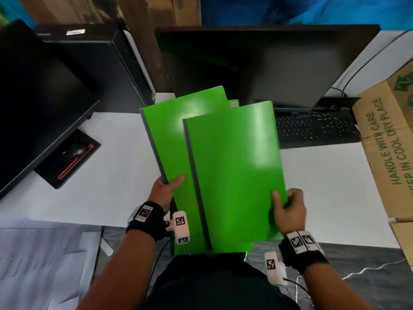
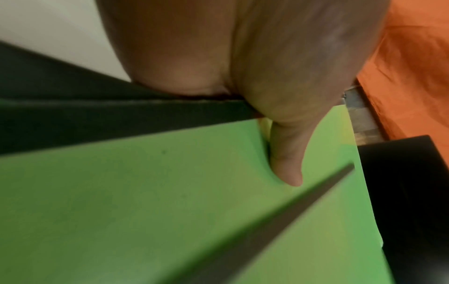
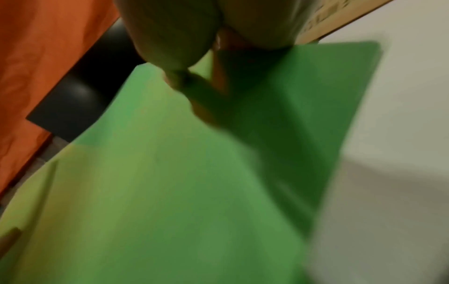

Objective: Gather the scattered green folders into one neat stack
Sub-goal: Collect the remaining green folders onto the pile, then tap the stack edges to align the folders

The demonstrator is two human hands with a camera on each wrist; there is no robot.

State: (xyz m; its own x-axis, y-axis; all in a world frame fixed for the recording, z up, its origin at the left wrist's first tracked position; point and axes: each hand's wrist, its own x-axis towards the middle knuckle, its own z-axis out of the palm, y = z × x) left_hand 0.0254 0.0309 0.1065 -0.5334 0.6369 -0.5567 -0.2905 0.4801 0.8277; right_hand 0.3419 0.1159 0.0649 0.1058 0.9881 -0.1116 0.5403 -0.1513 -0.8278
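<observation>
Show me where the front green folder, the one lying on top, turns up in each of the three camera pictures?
Head: front green folder at centre right, the right hand gripping its lower right edge.
Left wrist: lower right, beyond its dark spine.
Right wrist: blurred, filling the middle.
Shared landmark: the white table.

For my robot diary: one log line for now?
left hand: holds back folder | right hand: holds front folder | folders: overlapping, uneven

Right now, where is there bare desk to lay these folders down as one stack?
Bare white desk lies between the mouse pad and the held green folders; a second patch runs between the folders and the cardboard box. Behind, keyboard and monitors crowd it.
</observation>
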